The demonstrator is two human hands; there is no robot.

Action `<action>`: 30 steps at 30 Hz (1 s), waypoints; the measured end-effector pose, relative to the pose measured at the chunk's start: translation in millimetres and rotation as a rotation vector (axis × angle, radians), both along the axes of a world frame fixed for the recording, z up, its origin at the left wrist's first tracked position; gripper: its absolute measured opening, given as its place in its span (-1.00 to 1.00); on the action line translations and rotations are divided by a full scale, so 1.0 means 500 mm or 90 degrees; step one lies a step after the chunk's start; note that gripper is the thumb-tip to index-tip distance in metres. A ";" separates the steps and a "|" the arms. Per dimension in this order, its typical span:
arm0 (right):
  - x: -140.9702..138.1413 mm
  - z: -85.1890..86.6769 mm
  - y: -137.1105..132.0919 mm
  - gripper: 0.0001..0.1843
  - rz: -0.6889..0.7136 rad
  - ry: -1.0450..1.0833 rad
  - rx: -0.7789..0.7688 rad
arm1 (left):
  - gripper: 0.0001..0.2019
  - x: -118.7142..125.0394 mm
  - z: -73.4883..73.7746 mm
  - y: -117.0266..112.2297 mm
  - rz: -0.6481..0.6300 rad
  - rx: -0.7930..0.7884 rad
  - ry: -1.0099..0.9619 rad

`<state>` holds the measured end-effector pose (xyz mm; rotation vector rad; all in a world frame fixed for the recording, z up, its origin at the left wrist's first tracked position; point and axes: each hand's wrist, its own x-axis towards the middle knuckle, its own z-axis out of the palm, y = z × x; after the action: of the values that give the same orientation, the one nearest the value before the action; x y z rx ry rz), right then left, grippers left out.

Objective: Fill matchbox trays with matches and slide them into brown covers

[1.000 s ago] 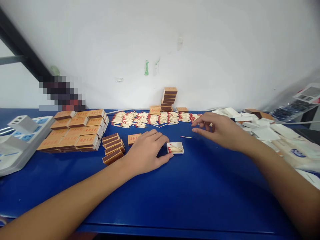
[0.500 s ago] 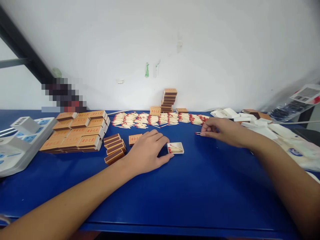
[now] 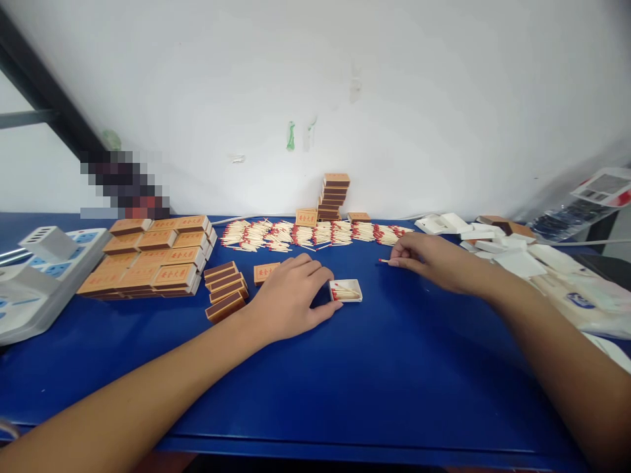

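Observation:
A small white matchbox tray [image 3: 353,290] lies on the blue table, partly filled with red-tipped matches. My left hand [image 3: 298,295] rests at its left end, thumb at the near corner and forefinger at the far one, holding it in place. To the right of the tray, my right hand [image 3: 419,258] is closed in a pinch on a match [image 3: 384,261], whose red head points left. Behind both hands runs a long row of loose matches [image 3: 315,235] in small heaps. One matchbox [image 3: 265,272] lies partly hidden behind my left hand.
Filled matchboxes [image 3: 158,259] are stacked at left, with several tilted ones [image 3: 225,292] beside them. A taller stack [image 3: 335,196] stands against the wall. White trays [image 3: 486,233] and plastic packaging [image 3: 582,299] lie at right; a power strip [image 3: 69,269] is at far left.
My right hand has moved slightly left with the match, away from the row of loose matches. My left hand and the tray stay in place.

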<state>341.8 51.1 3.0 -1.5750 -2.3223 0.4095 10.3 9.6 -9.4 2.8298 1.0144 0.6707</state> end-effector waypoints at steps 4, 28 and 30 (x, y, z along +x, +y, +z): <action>-0.079 0.015 -0.047 -0.67 0.062 0.080 0.035 | -0.72 0.000 -0.001 0.001 0.005 0.009 -0.009; -0.129 -0.050 0.033 -0.74 0.064 0.123 0.183 | -0.71 0.009 -0.002 0.003 0.021 -0.022 -0.031; -0.128 -0.062 0.046 -0.72 0.078 0.101 0.204 | -0.72 0.009 -0.002 0.003 0.017 -0.022 -0.035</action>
<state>277.9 74.2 -27.8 -1.2108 -2.2362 0.1689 15.1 11.0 -10.4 2.7573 1.0469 0.7221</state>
